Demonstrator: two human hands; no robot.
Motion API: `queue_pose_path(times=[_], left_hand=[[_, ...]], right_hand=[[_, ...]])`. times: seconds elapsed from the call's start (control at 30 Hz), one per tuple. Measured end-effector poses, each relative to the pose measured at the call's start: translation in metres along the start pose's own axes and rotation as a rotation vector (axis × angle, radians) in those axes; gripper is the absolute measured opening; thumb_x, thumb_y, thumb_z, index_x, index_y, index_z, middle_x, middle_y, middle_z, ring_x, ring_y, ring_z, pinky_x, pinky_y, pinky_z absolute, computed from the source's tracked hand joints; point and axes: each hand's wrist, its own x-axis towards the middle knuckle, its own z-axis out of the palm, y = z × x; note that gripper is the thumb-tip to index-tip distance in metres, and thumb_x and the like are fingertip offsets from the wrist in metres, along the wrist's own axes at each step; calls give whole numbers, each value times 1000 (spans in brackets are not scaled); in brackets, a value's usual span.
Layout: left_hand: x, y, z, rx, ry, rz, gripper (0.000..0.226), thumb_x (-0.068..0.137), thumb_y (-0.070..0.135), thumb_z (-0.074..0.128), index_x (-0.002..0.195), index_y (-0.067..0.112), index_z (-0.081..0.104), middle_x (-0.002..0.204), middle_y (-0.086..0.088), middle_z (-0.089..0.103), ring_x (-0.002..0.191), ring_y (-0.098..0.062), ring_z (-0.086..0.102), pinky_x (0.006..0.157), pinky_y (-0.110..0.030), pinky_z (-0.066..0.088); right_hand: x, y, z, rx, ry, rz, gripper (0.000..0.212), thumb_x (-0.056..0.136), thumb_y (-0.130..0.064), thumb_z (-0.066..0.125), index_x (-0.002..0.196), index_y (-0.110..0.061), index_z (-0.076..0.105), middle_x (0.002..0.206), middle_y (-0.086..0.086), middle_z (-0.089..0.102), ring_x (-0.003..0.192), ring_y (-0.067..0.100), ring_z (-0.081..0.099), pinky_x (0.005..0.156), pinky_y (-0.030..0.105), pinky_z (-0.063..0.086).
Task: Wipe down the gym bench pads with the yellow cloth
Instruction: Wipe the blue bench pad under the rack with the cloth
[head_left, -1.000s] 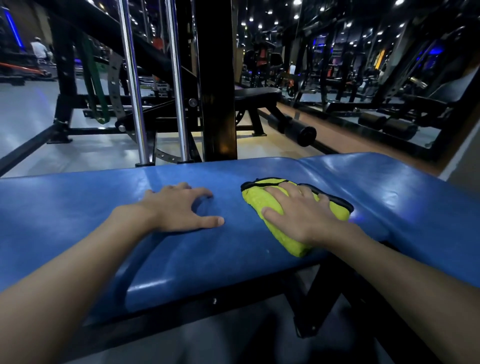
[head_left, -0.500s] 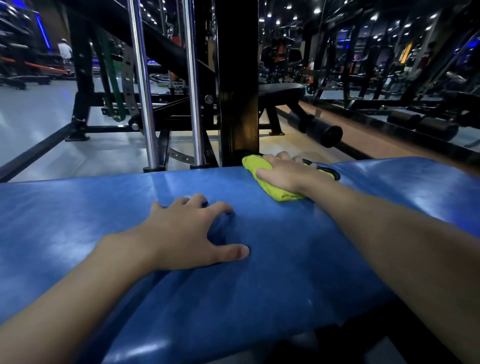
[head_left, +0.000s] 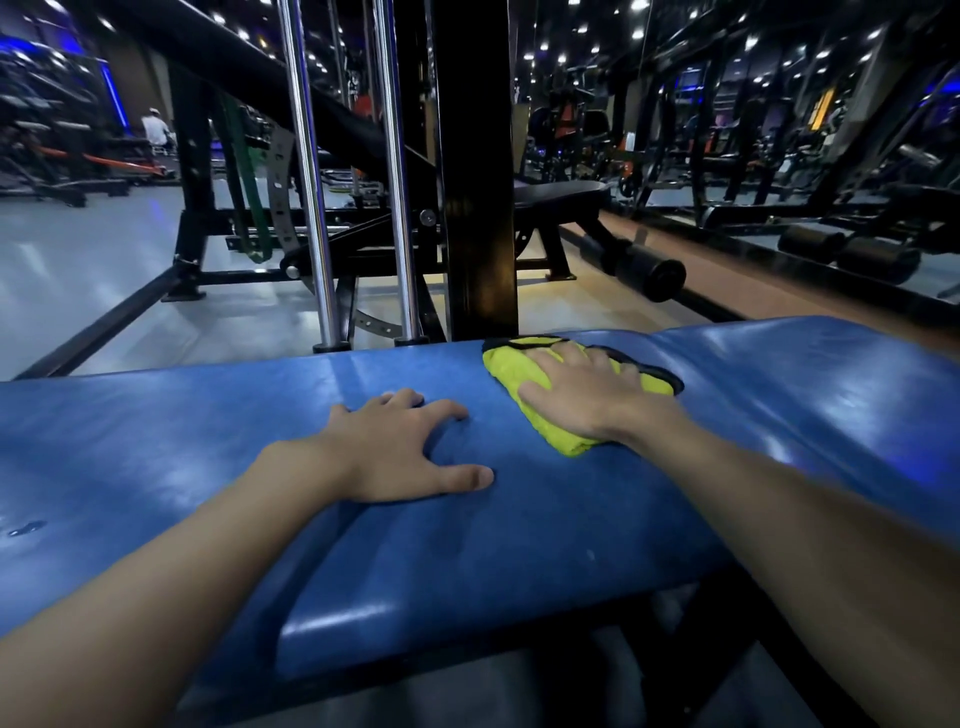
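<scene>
Pressing flat, fingers straight, the right hand (head_left: 587, 395) pins the cloth (head_left: 540, 410) right of centre on the bench (head_left: 208, 441); the left hand (head_left: 395, 452) rests spread, centre frame.

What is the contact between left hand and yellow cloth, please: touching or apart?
Apart. The head view shows bare blue pad between the left hand and the yellow cloth under the right hand.

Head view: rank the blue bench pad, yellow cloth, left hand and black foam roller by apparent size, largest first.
1. blue bench pad
2. yellow cloth and left hand: about alike, and the right hand covers part of the cloth, so they are not ranked
3. black foam roller: looks smallest, but it is farther off, so its true size is unsure
</scene>
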Motion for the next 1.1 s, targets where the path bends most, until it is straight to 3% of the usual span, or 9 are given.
queue_pose_path(times=[0.3,0.5,0.8,1.1], left_hand=[[-21,11,-12,59,40,-75,89,68,95,43,142,47,37,144,6,41,132,-25,44,104,-54,36],[-33,-14,-8,-74,-66,-152,120,39,110,31,146,56,24,161,5,24,148,-24,26,114,-58,29],[-27,-22,-15,-7,-93,-110,85,67,95,44,143,63,24,154,10,31,142,-28,29,108,-59,27],[-21,-27,-7,28,-85,-48,90,66,96,41,145,60,16,157,8,24,146,-26,20,110,-62,29]], right_hand=[[-104,-6,3,-12,25,-72,62,94,-63,22,153,-44,14,165,-8,8,150,27,6,115,59,11],[-136,-7,6,-32,35,-91,62,94,-66,22,152,-47,12,165,-10,5,151,24,4,117,56,8],[-66,-13,2,-5,5,-40,63,92,-67,26,151,-47,17,162,-10,14,147,26,14,112,59,15],[47,-27,-2,2,-35,25,65,90,-66,28,151,-46,18,163,-5,16,148,34,14,111,65,14]])
